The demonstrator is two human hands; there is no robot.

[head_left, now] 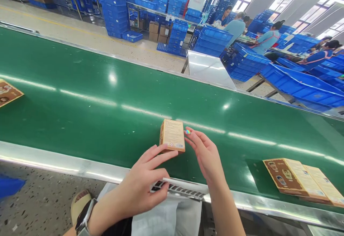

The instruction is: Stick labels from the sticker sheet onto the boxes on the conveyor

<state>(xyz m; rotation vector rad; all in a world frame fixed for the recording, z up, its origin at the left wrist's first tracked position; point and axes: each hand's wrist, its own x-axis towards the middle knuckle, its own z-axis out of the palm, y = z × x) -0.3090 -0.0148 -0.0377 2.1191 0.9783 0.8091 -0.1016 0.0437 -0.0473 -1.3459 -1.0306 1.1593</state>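
A small tan and brown cardboard box (173,134) lies on the green conveyor belt (88,128), its printed text side up. My left hand (146,180) pinches a strip of sticker backing (185,190) between thumb and curled fingers, while its index and middle fingers stretch to the box's near edge. Just right of the box is my right hand (208,153), with a tiny shiny rainbow-coloured sticker (187,131) at its fingertips. Those fingertips are close to the box's right side; whether they touch it I cannot tell.
To the right, several similar boxes (287,177) lie together on the belt. Another box (9,92) is at the far left. A metal rail (67,166) runs along the near edge. Beyond the belt are stacked blue crates (113,6) and several seated people.
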